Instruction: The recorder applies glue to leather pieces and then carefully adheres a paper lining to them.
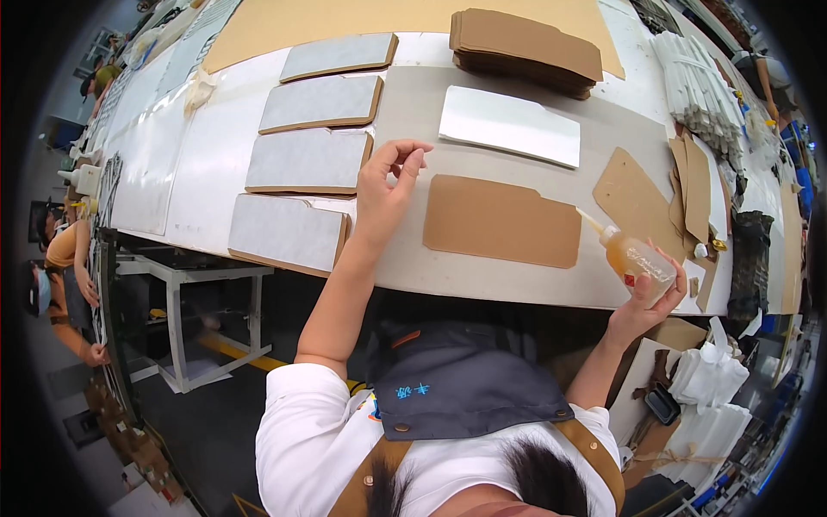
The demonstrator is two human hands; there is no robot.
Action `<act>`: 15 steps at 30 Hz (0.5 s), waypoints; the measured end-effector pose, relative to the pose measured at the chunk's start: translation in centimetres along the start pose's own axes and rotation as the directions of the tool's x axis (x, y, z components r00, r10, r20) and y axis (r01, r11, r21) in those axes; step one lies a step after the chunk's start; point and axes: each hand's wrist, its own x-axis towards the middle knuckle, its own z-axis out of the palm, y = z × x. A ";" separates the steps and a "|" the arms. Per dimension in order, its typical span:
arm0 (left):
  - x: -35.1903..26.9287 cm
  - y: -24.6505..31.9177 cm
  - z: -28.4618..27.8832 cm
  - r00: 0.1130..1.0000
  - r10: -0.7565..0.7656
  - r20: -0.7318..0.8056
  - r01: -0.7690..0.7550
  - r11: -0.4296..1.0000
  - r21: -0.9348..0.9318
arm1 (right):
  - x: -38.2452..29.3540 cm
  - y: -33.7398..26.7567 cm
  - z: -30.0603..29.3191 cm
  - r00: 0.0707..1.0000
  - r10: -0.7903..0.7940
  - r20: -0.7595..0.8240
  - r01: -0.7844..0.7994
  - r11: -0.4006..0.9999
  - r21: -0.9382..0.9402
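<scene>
My right hand (652, 291) holds a clear squeeze bottle of amber liquid (633, 258), its nozzle tip at the right edge of a flat brown cardboard piece (501, 221). Raised over the table, my left hand (394, 174) has bent fingers, thumb near the fingertips, and nothing visible in it. Beyond the cardboard piece lies a white panel (510, 126) of similar shape. To the left of my left hand are several stacked cardboard pieces with pale grey tops (303, 161), in a column. A thick stack of brown cardboard pieces (526, 45) sits at the far side.
Loose cardboard scraps (633, 187) and a bundle of white strips (698, 90) lie at the right. A crumpled cream item (200, 90) rests at the left. Below the table's left side stands a white metal frame (174, 310). A co-worker in orange (68, 252) is at the far left.
</scene>
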 end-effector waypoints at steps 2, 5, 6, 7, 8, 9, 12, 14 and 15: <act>0.0 -0.1 0.0 1.000 0.007 -0.008 -0.007 1.000 -0.013 | -0.1 0.2 0.2 0.999 -0.033 0.002 0.033 0.999 -0.005; -0.1 -0.2 -0.1 1.000 0.016 -0.012 -0.016 1.000 -0.014 | -0.1 0.1 0.5 0.999 -0.047 0.012 0.048 0.999 -0.018; -0.1 -0.2 -0.1 1.000 0.021 -0.011 -0.021 1.000 -0.010 | -0.1 0.1 0.5 0.999 -0.046 0.014 0.046 0.999 -0.019; -0.1 -0.2 -0.1 1.000 0.026 -0.009 -0.027 1.000 -0.006 | -0.1 0.1 0.5 0.998 -0.058 0.024 0.059 0.998 -0.034; -0.1 -0.2 -0.1 1.000 0.025 -0.010 -0.025 1.000 -0.006 | -0.2 0.1 0.5 0.997 -0.070 0.033 0.071 0.996 -0.049; -0.1 -0.2 -0.1 1.000 0.027 -0.010 -0.027 1.000 -0.001 | -0.2 0.0 0.5 0.997 -0.069 0.034 0.071 0.996 -0.049; -0.1 -0.2 0.0 1.000 0.029 -0.012 -0.028 1.000 0.009 | -0.2 -0.1 0.6 0.996 -0.080 0.037 0.082 0.995 -0.057; -0.1 -0.1 0.0 1.000 0.028 -0.014 -0.027 1.000 0.013 | -0.2 -0.2 0.7 0.995 -0.094 0.044 0.097 0.993 -0.069; -0.1 -0.1 0.0 1.000 0.026 -0.013 -0.026 0.999 0.020 | -0.3 -0.2 0.7 0.995 -0.094 0.045 0.097 0.993 -0.069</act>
